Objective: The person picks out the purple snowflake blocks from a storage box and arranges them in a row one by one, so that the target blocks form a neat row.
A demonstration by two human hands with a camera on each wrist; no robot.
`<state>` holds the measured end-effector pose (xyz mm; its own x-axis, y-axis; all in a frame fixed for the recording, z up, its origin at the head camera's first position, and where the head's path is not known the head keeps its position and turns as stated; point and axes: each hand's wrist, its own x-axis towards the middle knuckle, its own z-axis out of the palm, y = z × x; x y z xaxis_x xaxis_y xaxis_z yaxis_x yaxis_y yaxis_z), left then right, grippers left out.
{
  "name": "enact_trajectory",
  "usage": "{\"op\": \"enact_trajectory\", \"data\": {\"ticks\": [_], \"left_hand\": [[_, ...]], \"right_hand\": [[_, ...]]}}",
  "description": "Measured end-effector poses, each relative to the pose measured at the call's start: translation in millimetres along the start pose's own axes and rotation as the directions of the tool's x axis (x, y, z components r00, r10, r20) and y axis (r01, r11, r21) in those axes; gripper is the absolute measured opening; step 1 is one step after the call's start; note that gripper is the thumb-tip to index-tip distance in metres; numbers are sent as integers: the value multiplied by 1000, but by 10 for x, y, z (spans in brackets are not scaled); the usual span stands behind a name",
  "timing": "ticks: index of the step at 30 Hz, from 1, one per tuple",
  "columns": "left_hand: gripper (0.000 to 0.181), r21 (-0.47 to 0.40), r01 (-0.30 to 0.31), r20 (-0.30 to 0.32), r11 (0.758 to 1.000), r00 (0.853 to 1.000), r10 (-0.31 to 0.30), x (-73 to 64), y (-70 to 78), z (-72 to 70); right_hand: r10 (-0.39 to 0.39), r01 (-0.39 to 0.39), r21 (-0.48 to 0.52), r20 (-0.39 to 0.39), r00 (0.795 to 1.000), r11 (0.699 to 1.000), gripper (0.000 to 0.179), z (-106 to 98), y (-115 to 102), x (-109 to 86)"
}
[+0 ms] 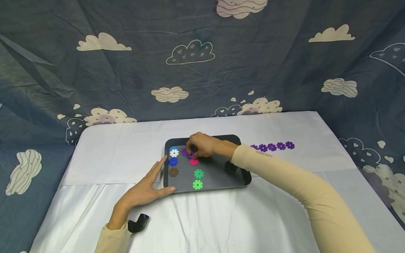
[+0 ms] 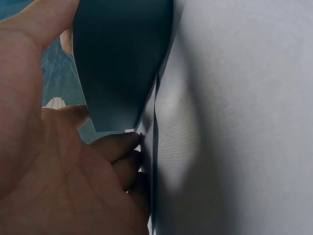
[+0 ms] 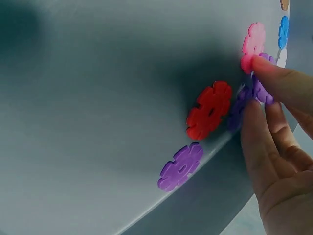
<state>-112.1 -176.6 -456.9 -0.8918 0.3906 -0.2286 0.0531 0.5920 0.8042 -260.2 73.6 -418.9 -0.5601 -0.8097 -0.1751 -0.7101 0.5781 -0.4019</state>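
Observation:
A dark grey tray [image 1: 218, 179] holds several flower-shaped plastic discs. My right hand [image 1: 202, 144] reaches over its back part, thumb and fingers bent together around a purple disc [image 3: 263, 90]. Close by are a second purple disc [image 3: 238, 108], a pink disc [image 3: 254, 41] under the thumb tip, a red disc [image 3: 209, 111] and another purple disc [image 3: 181, 167]. At the tray's front left corner my left hand [image 1: 143, 189] rests with fingers fairly straight, the index along the left rim and the thumb on the front rim. In the left wrist view, the left hand [image 2: 73, 166] touches the tray's outer wall [image 2: 122, 63].
To the tray's right, a row of purple discs [image 1: 272, 147] lies on the white cloth [image 1: 133, 151]. Inside the tray at left are white [image 1: 174, 153], blue [image 1: 173, 161] and brown [image 1: 173, 172] discs; two green discs [image 1: 198, 179] lie near the front. A patterned curtain [image 1: 190, 77] hangs behind.

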Motion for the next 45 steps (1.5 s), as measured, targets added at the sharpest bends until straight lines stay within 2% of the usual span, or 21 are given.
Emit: {"op": "enact_trajectory", "data": {"ticks": [4,11,20,23,35,40,45], "left_hand": [[105,-1,4,1,1000,1000,-4,-1,3,7],[105,2,6,3,1000,1000,-6,-4,3,15],[106,1,12,1,1000,1000,-12,2,15,12],[105,5,11,0,1000,1000,-11,2,12,11],[105,7,11,7,1000,1000,-11,-7,11,17],[106,10,11,3,1000,1000,-11,-9,19,14],[105,11,8,1,1000,1000,-8,-6,20,10]], "right_hand": [[-13,13,30,-11,1000,999,14,-5,2,-27],[21,-19,149,-8,1000,989,13,-38,46,-79],[12,-6,230,-27,1000,973,13,-171,141,-224],[12,-1,278,-35,999,961,12,-235,174,-304],[79,-39,480,-64,995,876,9,-381,353,-719],[99,-34,528,-96,990,848,11,-446,454,-917],[147,-52,543,-134,980,838,14,-510,564,-1126]]}}
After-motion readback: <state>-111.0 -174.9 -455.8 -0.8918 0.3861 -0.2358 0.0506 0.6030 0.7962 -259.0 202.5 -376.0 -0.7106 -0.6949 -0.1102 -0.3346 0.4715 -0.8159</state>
